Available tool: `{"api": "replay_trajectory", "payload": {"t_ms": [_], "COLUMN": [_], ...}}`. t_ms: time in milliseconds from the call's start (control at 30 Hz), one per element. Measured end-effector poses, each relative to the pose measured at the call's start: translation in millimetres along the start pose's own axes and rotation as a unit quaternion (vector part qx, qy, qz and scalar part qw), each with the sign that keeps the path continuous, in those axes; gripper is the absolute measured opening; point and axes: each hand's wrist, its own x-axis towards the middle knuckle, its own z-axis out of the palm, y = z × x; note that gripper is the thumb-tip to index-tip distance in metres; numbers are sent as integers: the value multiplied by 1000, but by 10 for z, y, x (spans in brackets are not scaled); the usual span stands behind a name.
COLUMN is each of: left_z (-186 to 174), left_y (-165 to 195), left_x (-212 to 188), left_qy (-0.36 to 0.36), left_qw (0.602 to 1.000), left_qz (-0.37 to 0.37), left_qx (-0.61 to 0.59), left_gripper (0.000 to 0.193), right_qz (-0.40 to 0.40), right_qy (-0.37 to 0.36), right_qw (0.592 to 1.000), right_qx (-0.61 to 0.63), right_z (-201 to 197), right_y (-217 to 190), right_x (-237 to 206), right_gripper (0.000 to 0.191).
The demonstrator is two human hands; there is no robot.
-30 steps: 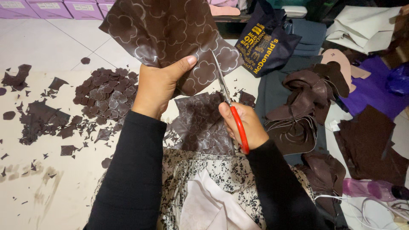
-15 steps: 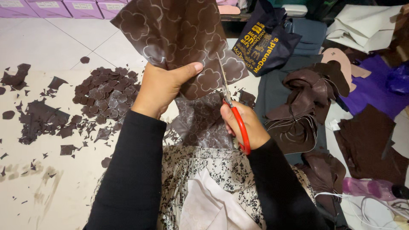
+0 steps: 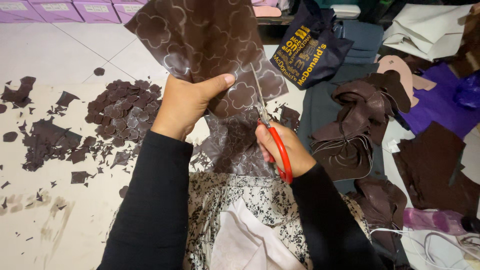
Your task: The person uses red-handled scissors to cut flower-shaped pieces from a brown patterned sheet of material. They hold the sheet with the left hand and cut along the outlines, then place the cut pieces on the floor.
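Head view: a brown sheet (image 3: 200, 40) drawn with pale flower outlines is pinched by the left hand (image 3: 187, 102), thumb laid across its front and fingers hidden behind, so that the sheet is held upright above the lap. Red-handled scissors (image 3: 270, 132) are gripped by the right hand (image 3: 282, 150), fingers closed through the loops — the blades are pointed up and set against the sheet's right edge, just beside the left thumb. A cut strip of the same sheet is seen hanging between the two hands.

Left of the arms, a heap of cut flower shapes (image 3: 122, 107) is spread on a pale mat (image 3: 55, 215), with darker scraps (image 3: 47, 142) scattered further left. Right of the scissors a pile of brown offcuts (image 3: 360, 125) is stacked. Behind it a dark blue bag (image 3: 310, 42) with yellow lettering is propped — tilted to the right. Along the top left edge, lilac boxes (image 3: 55, 10) with small white labels are lined up on the tiled floor.
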Motion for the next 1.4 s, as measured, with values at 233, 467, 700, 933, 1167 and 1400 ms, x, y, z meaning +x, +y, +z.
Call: {"api": "replay_trajectory", "payload": {"t_ms": [233,467,700,933,1167,1400], "left_z": [15,-1,-9,9,-4,1], "left_y": [3,-12,-47,-62,-52,-83], "left_x": [-4,-5,-13,8,6,-2], "left_qy": [1,17,2,14,17,7], "left_qw": [1000,1000,1000,1000,1000,1000], "left_qz": [-7,-3,12,-1,-14,21], "left_qx": [20,0,-9,4,-8,-3], "left_gripper": [45,46,47,48,49,49], "right_qz": [8,10,8,3,30,20], "right_qy": [8,5,-21,-15,-14,-26], "right_qw": [1000,999,999,997,997,996], "right_qx": [-5,37,30,79,65,78], "right_z": [8,48,-2,5,15,-11], "right_y": [-36,-12,5,2,-5,19], "right_x": [-39,-26,-12,-33,-34,-23], "right_gripper": [46,46,47,46,46,47]}}
